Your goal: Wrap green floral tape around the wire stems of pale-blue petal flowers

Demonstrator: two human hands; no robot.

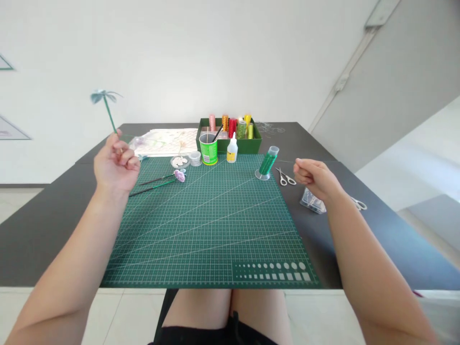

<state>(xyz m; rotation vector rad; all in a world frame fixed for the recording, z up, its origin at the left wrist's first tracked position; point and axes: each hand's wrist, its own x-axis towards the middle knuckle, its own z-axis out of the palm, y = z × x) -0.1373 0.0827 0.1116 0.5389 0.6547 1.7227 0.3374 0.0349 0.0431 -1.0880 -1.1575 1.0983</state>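
Note:
My left hand (117, 165) is raised above the left part of the cutting mat. Its fingers are closed around the green stem of a pale blue artificial flower (104, 97), which points upward. On the right, my right hand (315, 177) is pinched above the table beyond the mat's edge. A thin thread (285, 161) runs faintly between its fingertips and a green thread spool (268, 162). That spool leans to the right on a clear round base at the mat's far right corner.
The green cutting mat (208, 225) carries a purple flower (179, 176) on a stem, a glue bottle (232, 149), a green can (208, 149) and small dishes. Behind stands a box (255, 141) of coloured spools. Scissors (285, 178) and a clear plastic case (313, 201) lie at right.

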